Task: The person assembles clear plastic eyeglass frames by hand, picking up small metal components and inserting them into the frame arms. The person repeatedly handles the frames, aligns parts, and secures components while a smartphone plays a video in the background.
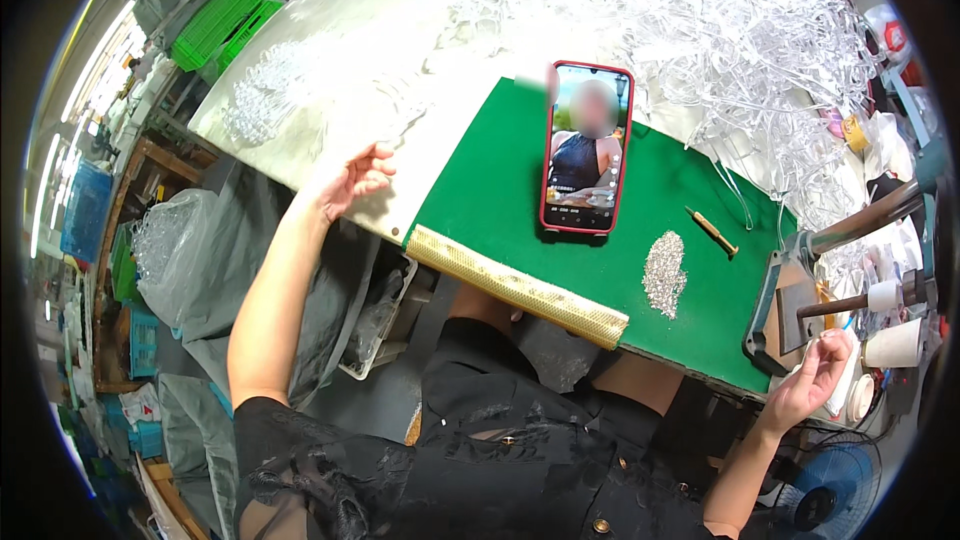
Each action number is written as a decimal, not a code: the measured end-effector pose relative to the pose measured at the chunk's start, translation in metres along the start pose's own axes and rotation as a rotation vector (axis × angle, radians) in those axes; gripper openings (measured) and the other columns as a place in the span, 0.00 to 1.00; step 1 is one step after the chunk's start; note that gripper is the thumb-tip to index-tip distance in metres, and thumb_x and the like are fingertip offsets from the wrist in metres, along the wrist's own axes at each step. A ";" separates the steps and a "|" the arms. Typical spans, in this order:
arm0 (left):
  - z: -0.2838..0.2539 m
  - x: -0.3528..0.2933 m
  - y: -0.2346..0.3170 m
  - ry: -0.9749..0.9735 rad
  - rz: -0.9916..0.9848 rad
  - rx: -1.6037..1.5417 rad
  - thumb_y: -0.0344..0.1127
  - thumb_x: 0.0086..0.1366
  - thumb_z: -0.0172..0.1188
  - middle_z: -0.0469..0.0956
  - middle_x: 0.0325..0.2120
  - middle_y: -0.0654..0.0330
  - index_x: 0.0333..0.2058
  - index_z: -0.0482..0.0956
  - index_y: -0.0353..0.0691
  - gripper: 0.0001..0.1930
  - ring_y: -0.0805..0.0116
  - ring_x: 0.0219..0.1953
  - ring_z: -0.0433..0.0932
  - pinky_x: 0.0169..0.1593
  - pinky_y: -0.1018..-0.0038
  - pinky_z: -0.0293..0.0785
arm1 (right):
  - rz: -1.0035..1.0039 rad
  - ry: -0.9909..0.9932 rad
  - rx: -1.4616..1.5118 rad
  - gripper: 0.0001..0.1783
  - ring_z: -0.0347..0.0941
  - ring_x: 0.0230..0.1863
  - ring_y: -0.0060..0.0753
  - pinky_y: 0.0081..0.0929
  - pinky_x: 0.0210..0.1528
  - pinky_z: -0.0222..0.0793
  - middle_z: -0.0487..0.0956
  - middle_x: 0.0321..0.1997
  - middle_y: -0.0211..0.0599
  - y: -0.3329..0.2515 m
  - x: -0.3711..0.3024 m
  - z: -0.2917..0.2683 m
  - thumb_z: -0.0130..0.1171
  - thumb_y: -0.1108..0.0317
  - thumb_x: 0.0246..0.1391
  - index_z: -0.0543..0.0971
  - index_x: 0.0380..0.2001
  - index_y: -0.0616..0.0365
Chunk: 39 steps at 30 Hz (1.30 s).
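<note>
My left hand (358,180) is above the near edge of the white tabletop at the left. Its fingers are loosely bent and a little apart, and nothing shows in them. At the right, my right hand (812,380) is beside a dark-framed bench press (785,310), thumb and fingertips drawn together. Whatever they might hold is too small to make out. Between the hands lies a green mat (480,200), with a gold textured strip (515,287) along its near edge. A heap of small shiny studs (665,275) and a slim brass-coloured tool (712,232) rest on it.
A red-cased phone (588,150) showing a video stands on the mat. Tangled clear plastic straps (740,50) cover the far right of the table, with a smaller bundle (265,95) at the left. Green crates (222,15) stand far left; a blue fan (830,490) is low right.
</note>
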<state>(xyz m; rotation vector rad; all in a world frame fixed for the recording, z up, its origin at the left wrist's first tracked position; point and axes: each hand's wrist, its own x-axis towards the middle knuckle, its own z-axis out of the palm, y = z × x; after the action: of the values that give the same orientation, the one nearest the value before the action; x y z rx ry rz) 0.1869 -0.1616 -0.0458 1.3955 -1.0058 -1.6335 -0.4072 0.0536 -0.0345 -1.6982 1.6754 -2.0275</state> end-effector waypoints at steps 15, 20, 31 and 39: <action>0.010 0.220 0.132 0.192 0.059 0.014 0.40 0.58 0.63 0.79 0.23 0.55 0.27 0.77 0.37 0.11 0.63 0.24 0.79 0.29 0.72 0.78 | 0.047 -0.141 0.038 0.05 0.59 0.40 0.26 0.18 0.45 0.55 0.62 0.40 0.36 -0.035 -0.012 0.028 0.49 0.80 0.52 0.69 0.33 0.60; 0.044 0.125 0.164 0.176 0.295 -0.380 0.32 0.58 0.62 0.76 0.22 0.59 0.30 0.76 0.35 0.07 0.67 0.23 0.77 0.27 0.75 0.77 | 0.119 -0.188 0.064 0.04 0.59 0.36 0.24 0.17 0.41 0.56 0.63 0.37 0.34 -0.035 -0.018 0.029 0.51 0.78 0.52 0.69 0.32 0.61; 0.214 -0.086 0.076 0.034 1.423 0.595 0.32 0.57 0.64 0.68 0.19 0.70 0.47 0.71 0.38 0.19 0.81 0.21 0.66 0.22 0.83 0.60 | 0.273 -0.940 0.535 0.23 0.70 0.33 0.26 0.23 0.35 0.65 0.75 0.32 0.34 -0.101 -0.007 0.080 0.54 0.77 0.54 0.73 0.55 0.62; 0.258 -0.126 0.002 -0.122 1.777 0.953 0.30 0.52 0.69 0.60 0.11 0.70 0.20 0.71 0.43 0.12 0.77 0.12 0.59 0.14 0.79 0.52 | 0.669 -0.809 1.259 0.38 0.68 0.29 0.27 0.24 0.37 0.67 0.75 0.34 0.39 -0.094 -0.029 0.079 0.53 0.76 0.55 0.54 0.68 0.67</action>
<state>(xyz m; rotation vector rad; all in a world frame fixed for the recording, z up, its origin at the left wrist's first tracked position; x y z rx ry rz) -0.0528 -0.0243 0.0318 0.2846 -2.2117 0.1718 -0.2849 0.0566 -0.0017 -0.9848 0.3608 -1.2164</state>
